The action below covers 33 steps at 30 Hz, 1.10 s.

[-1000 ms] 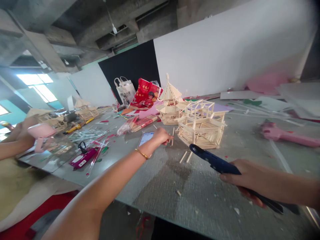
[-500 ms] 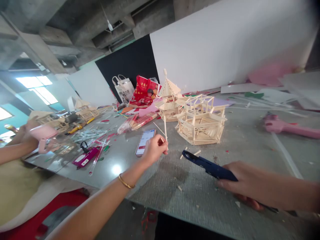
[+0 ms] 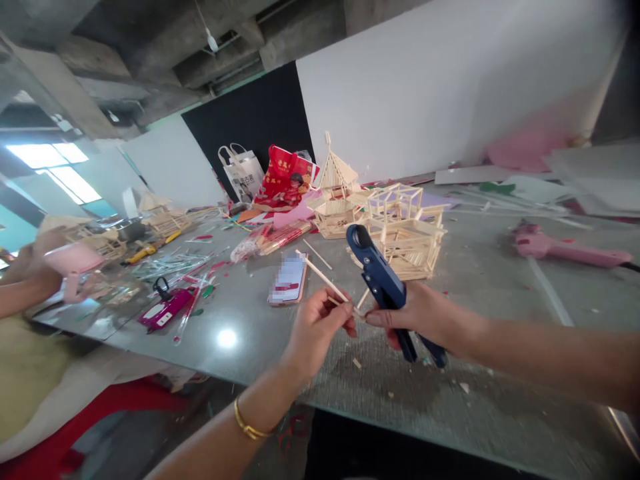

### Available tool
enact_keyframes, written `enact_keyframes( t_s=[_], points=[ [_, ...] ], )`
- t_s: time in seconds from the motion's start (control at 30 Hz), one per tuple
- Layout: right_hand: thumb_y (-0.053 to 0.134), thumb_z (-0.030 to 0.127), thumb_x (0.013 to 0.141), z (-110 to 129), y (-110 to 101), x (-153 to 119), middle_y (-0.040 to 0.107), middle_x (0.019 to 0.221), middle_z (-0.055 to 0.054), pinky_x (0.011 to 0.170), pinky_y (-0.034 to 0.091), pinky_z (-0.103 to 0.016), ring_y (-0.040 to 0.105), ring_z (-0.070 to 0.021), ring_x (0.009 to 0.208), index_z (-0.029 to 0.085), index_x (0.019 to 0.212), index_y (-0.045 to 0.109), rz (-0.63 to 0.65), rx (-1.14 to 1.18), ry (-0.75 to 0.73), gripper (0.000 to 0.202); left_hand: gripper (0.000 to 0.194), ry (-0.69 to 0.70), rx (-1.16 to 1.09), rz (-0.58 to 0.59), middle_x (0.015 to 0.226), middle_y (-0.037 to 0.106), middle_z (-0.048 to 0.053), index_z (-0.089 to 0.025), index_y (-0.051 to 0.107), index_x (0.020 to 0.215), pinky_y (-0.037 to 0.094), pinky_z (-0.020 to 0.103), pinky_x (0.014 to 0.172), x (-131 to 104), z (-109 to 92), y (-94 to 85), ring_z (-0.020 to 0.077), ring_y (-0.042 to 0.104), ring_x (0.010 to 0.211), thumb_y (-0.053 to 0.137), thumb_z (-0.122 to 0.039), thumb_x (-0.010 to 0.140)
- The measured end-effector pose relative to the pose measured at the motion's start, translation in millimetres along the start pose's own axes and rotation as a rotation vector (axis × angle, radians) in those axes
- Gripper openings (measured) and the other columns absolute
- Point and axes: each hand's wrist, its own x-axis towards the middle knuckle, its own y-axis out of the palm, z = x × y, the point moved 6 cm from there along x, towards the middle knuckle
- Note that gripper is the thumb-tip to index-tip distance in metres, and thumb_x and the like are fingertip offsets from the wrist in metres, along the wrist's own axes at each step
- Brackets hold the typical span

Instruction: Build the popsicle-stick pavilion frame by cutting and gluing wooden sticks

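Note:
Pinched in my left hand (image 3: 320,330) is a thin wooden stick (image 3: 323,273), slanting up and to the left. My right hand (image 3: 425,313) is wrapped round a dark blue hand cutter (image 3: 383,273), its rounded head pointing up and left. The right thumb and fingertips nearly meet the left fingers. Between them a short stick (image 3: 363,298) shows; which hand bears it I cannot tell. Behind the cutter stands a many-sided stick model (image 3: 423,243), partly hidden. A second model with a pointed roof (image 3: 337,175) is farther back.
A phone (image 3: 289,280) lies left of the stick's end, beside a loose stick (image 3: 318,255). A pink glue gun (image 3: 565,250) rests at the right. Packaged sticks (image 3: 280,239) and a magenta device (image 3: 165,310) lie leftward. At the far left, another person's arm (image 3: 30,290) reaches over the table.
My right hand has brought the cutter left and tilted it upward, close to my left hand. The left hand has shifted right and lower, and its stick now leans left instead of standing upright.

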Motion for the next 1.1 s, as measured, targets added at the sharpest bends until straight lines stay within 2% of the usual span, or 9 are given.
enact_keyframes(
  t_s=[0.13, 0.3, 0.37, 0.47, 0.6, 0.7, 0.8, 0.9, 1.1],
  points=[
    [0.071, 0.044, 0.065, 12, 17, 9, 0.059, 0.060, -0.001, 0.044, 0.042, -0.017, 0.050, -0.0078, 0.047, 0.012, 0.071, 0.058, 0.086, 0.102, -0.109, 0.036, 0.015, -0.013, -0.048, -0.033, 0.061, 0.053, -0.003, -0.016, 0.055, 0.077, 0.043, 0.020, 0.049, -5, 6, 11.1, 0.0077, 0.050, 0.051, 0.063, -0.028, 0.076],
    [0.075, 0.040, 0.059, 7, 17, 10, 0.056, 0.056, 0.000, 0.040, 0.039, -0.018, 0.049, -0.0082, 0.043, 0.012, 0.072, 0.056, -0.004, 0.156, -0.083, 0.036, 0.022, -0.165, -0.374, -0.081, 0.074, 0.059, 0.000, -0.015, 0.063, 0.085, 0.042, 0.017, 0.054, -11, 27, 14.3, 0.0056, 0.050, 0.058, 0.069, -0.030, 0.070],
    [0.073, 0.037, 0.061, 6, 17, 10, 0.054, 0.053, 0.001, 0.040, 0.038, -0.017, 0.048, -0.0083, 0.043, 0.012, 0.071, 0.055, -0.009, 0.136, -0.068, 0.032, 0.019, -0.165, -0.367, -0.077, 0.075, 0.059, 0.001, -0.014, 0.064, 0.079, 0.041, 0.017, 0.057, -14, 27, 14.6, 0.0056, 0.050, 0.060, 0.069, -0.030, 0.071],
    [0.067, 0.032, 0.067, -1, 16, 9, 0.052, 0.048, 0.002, 0.039, 0.038, -0.017, 0.049, -0.0092, 0.042, 0.013, 0.073, 0.053, -0.019, 0.083, -0.017, 0.024, 0.018, -0.081, -0.139, -0.070, 0.065, 0.057, -0.001, -0.013, 0.062, 0.070, 0.041, 0.019, 0.057, -10, 18, 7.0, 0.0071, 0.050, 0.059, 0.064, -0.031, 0.075],
    [0.062, 0.030, 0.073, -13, 4, 2, 0.057, 0.050, 0.000, 0.039, 0.039, -0.017, 0.053, -0.0114, 0.044, 0.015, 0.078, 0.050, -0.088, -0.023, 0.044, 0.020, 0.019, 0.028, 0.322, -0.094, 0.059, 0.057, -0.002, -0.015, 0.059, 0.071, 0.042, 0.020, 0.054, 13, 5, -17.1, 0.0091, 0.052, 0.055, 0.060, -0.033, 0.076],
    [0.059, 0.029, 0.074, -19, -5, -6, 0.059, 0.051, -0.002, 0.040, 0.040, -0.017, 0.054, -0.0117, 0.044, 0.014, 0.078, 0.052, -0.109, -0.108, 0.082, 0.017, 0.016, 0.076, 0.614, -0.072, 0.059, 0.058, -0.003, -0.016, 0.059, 0.074, 0.041, 0.020, 0.056, 34, 7, -32.7, 0.0093, 0.053, 0.055, 0.057, -0.032, 0.076],
    [0.059, 0.027, 0.073, -20, -10, -14, 0.060, 0.052, -0.001, 0.040, 0.041, -0.016, 0.055, -0.0113, 0.044, 0.014, 0.079, 0.053, -0.119, -0.138, 0.087, 0.015, 0.013, 0.070, 0.774, -0.002, 0.061, 0.059, -0.002, -0.016, 0.060, 0.073, 0.040, 0.020, 0.057, 45, 16, -38.9, 0.0095, 0.053, 0.056, 0.056, -0.029, 0.076],
    [0.060, 0.027, 0.073, -17, -12, -14, 0.059, 0.051, 0.000, 0.041, 0.040, -0.016, 0.054, -0.0105, 0.044, 0.015, 0.080, 0.052, -0.134, -0.179, 0.052, 0.016, 0.014, 0.047, 0.659, 0.042, 0.063, 0.060, -0.001, -0.016, 0.059, 0.074, 0.041, 0.022, 0.057, 42, 19, -36.8, 0.0098, 0.054, 0.056, 0.057, -0.029, 0.076],
    [0.063, 0.028, 0.071, 2, -1, -1, 0.055, 0.052, 0.002, 0.041, 0.040, -0.017, 0.052, -0.0098, 0.046, 0.015, 0.078, 0.054, -0.142, -0.053, -0.131, 0.017, 0.016, -0.002, 0.043, 0.028, 0.066, 0.058, 0.000, -0.014, 0.060, 0.081, 0.043, 0.022, 0.056, 12, 1, -7.8, 0.0104, 0.055, 0.061, 0.064, -0.028, 0.075]
  ],
)
